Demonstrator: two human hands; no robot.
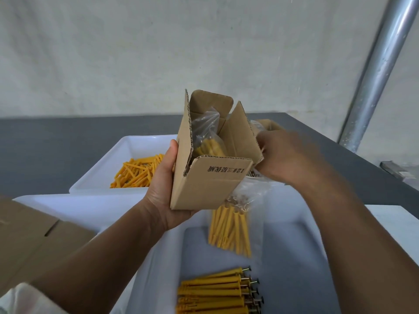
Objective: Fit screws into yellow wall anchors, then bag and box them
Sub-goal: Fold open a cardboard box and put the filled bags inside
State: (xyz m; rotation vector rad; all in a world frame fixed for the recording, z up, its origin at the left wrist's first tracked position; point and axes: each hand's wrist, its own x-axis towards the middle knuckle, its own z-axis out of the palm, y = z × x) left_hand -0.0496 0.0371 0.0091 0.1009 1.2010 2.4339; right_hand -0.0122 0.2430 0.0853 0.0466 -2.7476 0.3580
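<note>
My left hand (165, 191) grips a small open cardboard box (204, 189) from its left side and bottom, holding it above the near white tray (294, 223). A clear bag of yellow anchors (209, 143) stands inside the box. My right hand (288, 157) is motion-blurred at the box's right flap (244, 134), with its fingers curled on the flap's edge. A second bag of anchors with screws (231, 227) lies in the near tray. At the tray's front sits a pile of yellow anchors fitted with screws (217, 293).
A far white tray (127, 143) holds loose yellow anchors (136, 173). Flat brown cardboard (29, 241) lies at the left. Another cardboard box (268, 124) shows behind my right hand. A metal pole (381, 64) slants up at the right, above the dark table (45, 150).
</note>
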